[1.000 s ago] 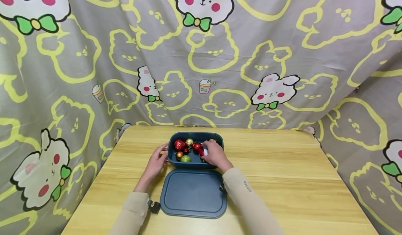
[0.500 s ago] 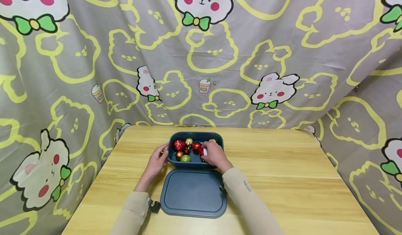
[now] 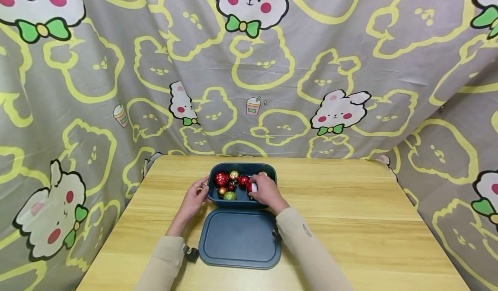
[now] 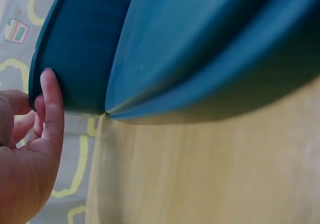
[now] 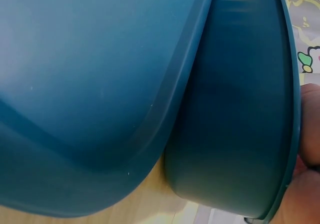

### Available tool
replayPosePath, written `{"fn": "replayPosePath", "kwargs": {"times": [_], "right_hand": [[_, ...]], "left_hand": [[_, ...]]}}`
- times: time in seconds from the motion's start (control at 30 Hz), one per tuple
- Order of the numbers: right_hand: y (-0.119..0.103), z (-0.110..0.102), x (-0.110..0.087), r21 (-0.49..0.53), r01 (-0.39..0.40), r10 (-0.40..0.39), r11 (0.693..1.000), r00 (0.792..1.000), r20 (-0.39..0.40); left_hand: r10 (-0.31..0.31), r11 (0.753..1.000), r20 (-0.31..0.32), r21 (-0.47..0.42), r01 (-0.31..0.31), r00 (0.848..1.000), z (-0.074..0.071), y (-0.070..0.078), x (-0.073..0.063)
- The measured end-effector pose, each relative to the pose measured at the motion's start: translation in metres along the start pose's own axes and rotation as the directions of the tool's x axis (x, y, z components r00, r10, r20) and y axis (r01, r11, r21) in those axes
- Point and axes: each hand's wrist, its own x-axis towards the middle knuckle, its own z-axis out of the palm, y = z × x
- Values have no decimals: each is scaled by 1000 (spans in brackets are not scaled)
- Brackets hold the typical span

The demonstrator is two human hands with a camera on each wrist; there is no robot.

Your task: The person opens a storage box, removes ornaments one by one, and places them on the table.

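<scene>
Okay, we are seeing 1 open blue box on a wooden table, both hands at it. The left hand is gripping its left end, thumb and fingers bent about the wall, probably for steadying. The right hand is extending over the near rim, fingers pinching a red-and-white ornament inside, right of centre; we aren't making out if it's 1 piece, nor each finger's place. Holding from above is presumably sparing the neighbours: a red ball is sitting just beside it, a green ball near the front wall. The lid is lying flat just in front, presumably parked there for easy access.
</scene>
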Motion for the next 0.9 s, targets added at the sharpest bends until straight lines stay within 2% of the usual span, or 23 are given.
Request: {"fn": "replayPosePath", "kwargs": {"times": [0.53, 0.9], "right_hand": [[-2, -4, -2, 36, 5, -5, 999, 1000, 7], [4, -7, -2, 129, 28, -26, 991, 999, -18]], "left_hand": [[-27, 999, 26, -19, 28, 999, -4, 4, -1], [11, 1000, -7, -5, -11, 1000, -1, 2, -2]]}}
